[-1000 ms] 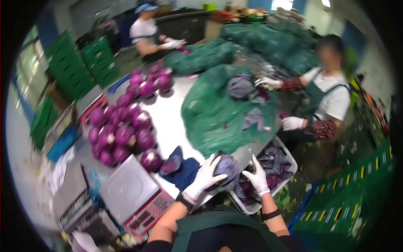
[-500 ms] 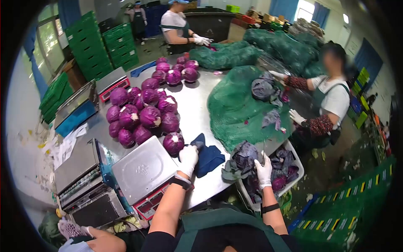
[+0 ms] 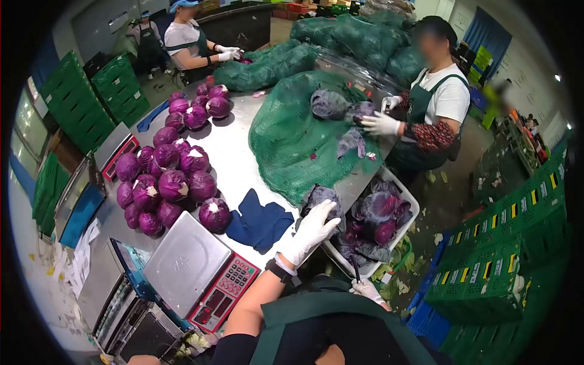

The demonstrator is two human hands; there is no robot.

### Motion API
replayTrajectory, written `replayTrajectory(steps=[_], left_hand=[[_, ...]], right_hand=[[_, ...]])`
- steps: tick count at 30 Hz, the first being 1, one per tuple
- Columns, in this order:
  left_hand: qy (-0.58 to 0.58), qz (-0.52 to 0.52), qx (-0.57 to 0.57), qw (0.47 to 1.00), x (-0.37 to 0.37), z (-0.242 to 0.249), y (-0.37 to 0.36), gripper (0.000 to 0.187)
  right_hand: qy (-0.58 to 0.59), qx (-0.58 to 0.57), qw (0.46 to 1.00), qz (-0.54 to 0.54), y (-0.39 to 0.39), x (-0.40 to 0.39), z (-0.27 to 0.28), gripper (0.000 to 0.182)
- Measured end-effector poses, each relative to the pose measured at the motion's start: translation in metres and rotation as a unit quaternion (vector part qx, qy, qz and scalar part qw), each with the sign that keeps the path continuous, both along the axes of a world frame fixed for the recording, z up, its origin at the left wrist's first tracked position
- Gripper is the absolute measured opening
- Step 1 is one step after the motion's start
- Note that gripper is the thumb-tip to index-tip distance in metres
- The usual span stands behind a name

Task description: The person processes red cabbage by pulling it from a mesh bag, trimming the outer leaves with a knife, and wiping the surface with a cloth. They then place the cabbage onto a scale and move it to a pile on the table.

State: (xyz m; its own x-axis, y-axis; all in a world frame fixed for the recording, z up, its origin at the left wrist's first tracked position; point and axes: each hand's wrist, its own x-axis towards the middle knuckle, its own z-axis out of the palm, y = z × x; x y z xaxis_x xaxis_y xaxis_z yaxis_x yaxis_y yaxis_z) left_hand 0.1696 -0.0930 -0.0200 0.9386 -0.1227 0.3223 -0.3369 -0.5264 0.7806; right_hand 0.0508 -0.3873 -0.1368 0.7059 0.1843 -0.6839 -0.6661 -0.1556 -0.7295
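Note:
My left hand (image 3: 313, 231), in a white glove, lies spread over a dark leafy cabbage (image 3: 320, 198) at the table's near edge. Low on the right, my right hand (image 3: 367, 289), also gloved, is closed around the dark handle of a knife (image 3: 354, 266) whose blade I cannot clearly make out. Between and beyond my hands stands a white bin (image 3: 413, 213) filled with cabbages and loose outer leaves. A blue cloth (image 3: 260, 220) lies left of my left hand, beside a trimmed purple cabbage (image 3: 215, 215).
A scale (image 3: 188, 261) stands near left, by piled purple cabbages (image 3: 173, 184). Green netting (image 3: 286, 140) covers the table's middle right. A co-worker (image 3: 435, 109) at right handles a cabbage; another (image 3: 188, 42) works at the far side. Green crates (image 3: 480, 283) stand at right.
My left hand has moved right from beside the blue cloth onto the leafy cabbage. My right hand has dropped lower, nearer my body. The view has shifted right.

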Motion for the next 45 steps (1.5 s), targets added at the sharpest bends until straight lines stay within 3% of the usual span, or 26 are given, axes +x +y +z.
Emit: replayTrajectory(steps=[4,7,10,13,17,18,21,23,27,29,35,39,42,45], left_hand=[[0.000,0.107,0.111,0.988,0.023,-0.013,-0.011,0.064],[0.044,0.169,0.238,0.955,0.050,-0.013,-0.017,0.079],[0.104,0.191,0.233,0.948,0.066,-0.017,-0.021,0.096],[0.101,0.185,0.223,0.952,0.063,-0.021,-0.015,0.098],[0.098,0.195,0.151,0.964,0.028,-0.015,0.005,0.101],[0.126,0.207,0.135,0.961,0.019,-0.009,0.007,0.101],[0.191,0.223,0.100,0.951,0.002,-0.012,0.004,0.106],[0.205,0.263,0.012,0.943,0.006,-0.013,-0.004,0.111],[0.228,0.292,0.099,0.924,0.018,-0.009,-0.018,0.114],[0.240,0.286,0.120,0.920,0.021,0.000,-0.021,0.113],[0.199,0.277,0.172,0.924,0.032,-0.006,-0.019,0.105],[0.287,0.229,0.167,0.915,0.037,0.000,-0.016,0.108],[0.274,0.242,0.170,0.915,0.048,0.004,-0.012,0.104],[0.205,0.248,0.215,0.922,0.047,-0.008,-0.015,0.103]], right_hand=[[-0.040,0.037,0.994,-0.100,-0.011,0.032,0.015,0.010],[-0.104,0.037,0.993,-0.044,-0.007,0.076,0.030,0.012],[-0.135,0.034,0.990,0.009,-0.001,0.117,0.038,0.016],[-0.145,-0.010,0.987,0.069,0.006,0.150,0.047,0.021],[-0.324,-0.071,0.909,0.254,0.017,0.195,0.064,0.028],[-0.322,-0.069,0.905,0.270,0.025,0.207,0.076,0.029],[-0.428,-0.122,0.829,0.338,0.044,0.237,0.079,0.029],[-0.514,-0.138,0.765,0.364,0.060,0.250,0.079,0.028],[-0.521,-0.078,0.756,0.389,0.086,0.245,0.102,0.021],[-0.490,-0.175,0.738,0.429,0.086,0.237,0.102,0.017],[-0.404,-0.274,0.730,0.478,0.103,0.243,0.104,0.014],[-0.320,-0.310,0.736,0.509,0.093,0.234,0.107,0.014],[-0.415,-0.334,0.723,0.441,0.102,0.242,0.058,0.012],[-0.460,-0.327,0.697,0.442,0.097,0.244,0.053,0.011]])
